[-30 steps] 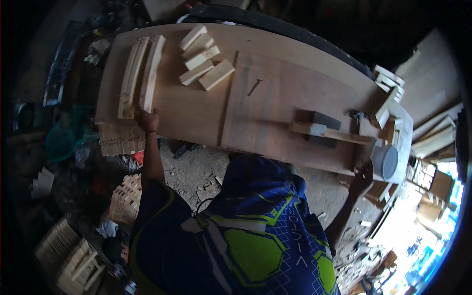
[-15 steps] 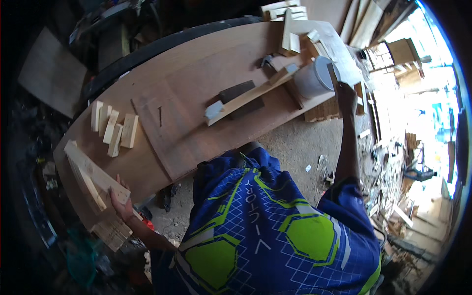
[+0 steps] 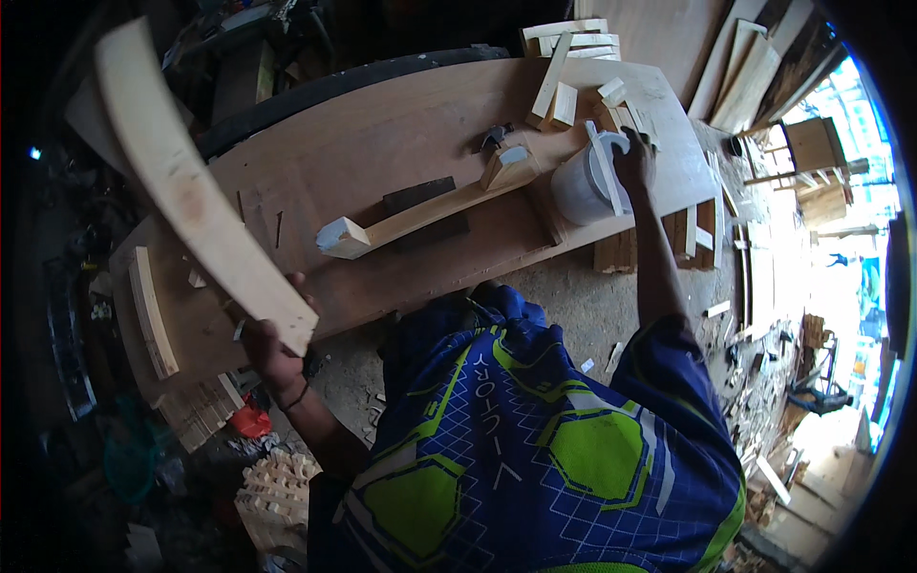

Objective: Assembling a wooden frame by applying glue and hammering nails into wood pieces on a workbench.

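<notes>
A long, slightly curved wooden board (image 3: pixel 181 186) slants up from my left hand (image 3: pixel 277 353), which grips its near end, fingers on one side and thumb on the other. The board is raised above the left part of the table. My right hand (image 3: pixel 635 164) is at the far right, at the rim of a whitish bucket (image 3: pixel 573 191). Its fingers look curled, but what they hold is hard to make out. A thin pale strip (image 3: pixel 605 167) lies across the bucket's mouth beside that hand.
On the plywood tabletop (image 3: pixel 315 134) lies a wooden rail (image 3: pixel 439 210) with blocks at both ends, beside a dark block (image 3: pixel 420 196) and a hammer-like tool (image 3: pixel 492 138). Another curved board (image 3: pixel 153 310) rests at the left end. Wood pieces (image 3: pixel 573 43) are stacked at the back.
My left hand has lifted the board off the table's left end and swung it up and rightward. My right hand has moved left to the bucket's rim; the flat piece it held no longer shows clearly.
</notes>
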`<state>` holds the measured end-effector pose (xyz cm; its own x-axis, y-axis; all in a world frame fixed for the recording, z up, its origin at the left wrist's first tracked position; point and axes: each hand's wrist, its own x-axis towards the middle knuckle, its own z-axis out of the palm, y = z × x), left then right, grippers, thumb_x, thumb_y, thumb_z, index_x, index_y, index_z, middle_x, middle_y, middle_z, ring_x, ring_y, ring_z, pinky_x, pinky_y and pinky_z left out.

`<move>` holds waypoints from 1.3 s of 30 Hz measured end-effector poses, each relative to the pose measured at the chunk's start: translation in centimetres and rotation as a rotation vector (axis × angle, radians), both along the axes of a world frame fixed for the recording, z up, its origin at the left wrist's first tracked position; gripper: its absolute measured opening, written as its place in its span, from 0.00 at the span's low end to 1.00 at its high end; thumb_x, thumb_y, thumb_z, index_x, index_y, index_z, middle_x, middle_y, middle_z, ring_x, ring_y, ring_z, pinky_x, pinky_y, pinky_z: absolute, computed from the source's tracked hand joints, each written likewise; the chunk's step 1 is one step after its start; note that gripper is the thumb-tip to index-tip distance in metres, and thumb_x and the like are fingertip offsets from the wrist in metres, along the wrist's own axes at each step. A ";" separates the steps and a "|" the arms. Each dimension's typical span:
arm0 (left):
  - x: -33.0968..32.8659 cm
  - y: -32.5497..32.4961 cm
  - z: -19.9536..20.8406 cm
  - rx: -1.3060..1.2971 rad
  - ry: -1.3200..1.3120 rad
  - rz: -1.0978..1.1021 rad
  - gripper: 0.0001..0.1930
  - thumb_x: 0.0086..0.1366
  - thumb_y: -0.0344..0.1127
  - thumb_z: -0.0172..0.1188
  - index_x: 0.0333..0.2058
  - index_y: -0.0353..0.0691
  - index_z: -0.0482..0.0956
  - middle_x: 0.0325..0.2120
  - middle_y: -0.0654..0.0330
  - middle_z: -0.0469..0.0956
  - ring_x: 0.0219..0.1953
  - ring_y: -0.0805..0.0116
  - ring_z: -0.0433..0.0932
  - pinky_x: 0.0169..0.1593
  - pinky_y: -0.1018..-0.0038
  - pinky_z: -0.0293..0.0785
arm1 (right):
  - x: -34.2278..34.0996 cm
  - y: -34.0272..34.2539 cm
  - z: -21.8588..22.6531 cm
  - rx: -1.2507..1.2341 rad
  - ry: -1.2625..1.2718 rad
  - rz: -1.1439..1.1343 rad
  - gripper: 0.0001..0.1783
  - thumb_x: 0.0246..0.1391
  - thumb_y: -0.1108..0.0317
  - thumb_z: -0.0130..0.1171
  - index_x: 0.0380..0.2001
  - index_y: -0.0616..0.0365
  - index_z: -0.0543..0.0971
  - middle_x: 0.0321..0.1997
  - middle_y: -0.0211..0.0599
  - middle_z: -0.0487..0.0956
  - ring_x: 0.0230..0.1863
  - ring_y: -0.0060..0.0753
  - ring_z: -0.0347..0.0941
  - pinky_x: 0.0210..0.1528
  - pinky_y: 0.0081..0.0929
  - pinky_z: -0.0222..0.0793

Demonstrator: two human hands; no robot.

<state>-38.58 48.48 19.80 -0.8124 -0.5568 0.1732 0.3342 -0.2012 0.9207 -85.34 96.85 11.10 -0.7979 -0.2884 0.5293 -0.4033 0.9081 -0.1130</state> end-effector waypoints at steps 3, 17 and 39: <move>-2.1 8.4 1.8 -0.115 -0.228 0.156 0.43 0.65 0.34 0.64 0.71 0.42 0.44 0.53 0.39 0.73 0.50 0.57 0.77 0.53 0.63 0.78 | 4.9 -8.6 9.3 -0.716 -0.589 0.328 0.19 0.67 0.59 0.55 0.54 0.57 0.78 0.51 0.40 0.82 0.46 0.30 0.80 0.46 0.27 0.74; -7.0 17.1 -1.8 -0.922 -0.199 0.244 0.54 0.52 0.51 0.75 0.71 0.46 0.50 0.65 0.44 0.59 0.67 0.45 0.60 0.66 0.52 0.60 | 14.0 -16.8 14.6 -1.555 -1.273 0.566 0.24 0.63 0.58 0.59 0.54 0.63 0.71 0.49 0.44 0.79 0.46 0.36 0.79 0.52 0.33 0.77; -17.6 7.0 -15.3 -0.117 -0.201 0.167 0.23 0.59 0.31 0.71 0.51 0.35 0.75 0.45 0.60 0.82 0.48 0.71 0.79 0.51 0.73 0.78 | 7.8 -22.2 19.5 0.167 0.010 1.316 0.29 0.58 0.64 0.61 0.64 0.36 0.72 0.45 0.36 0.74 0.46 0.38 0.72 0.49 0.38 0.72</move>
<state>-56.14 55.51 4.47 -0.7355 -0.6717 0.0888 0.1625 -0.0476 0.9856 -77.57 74.68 30.57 0.1289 -0.9000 0.4163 -0.9873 -0.1558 -0.0310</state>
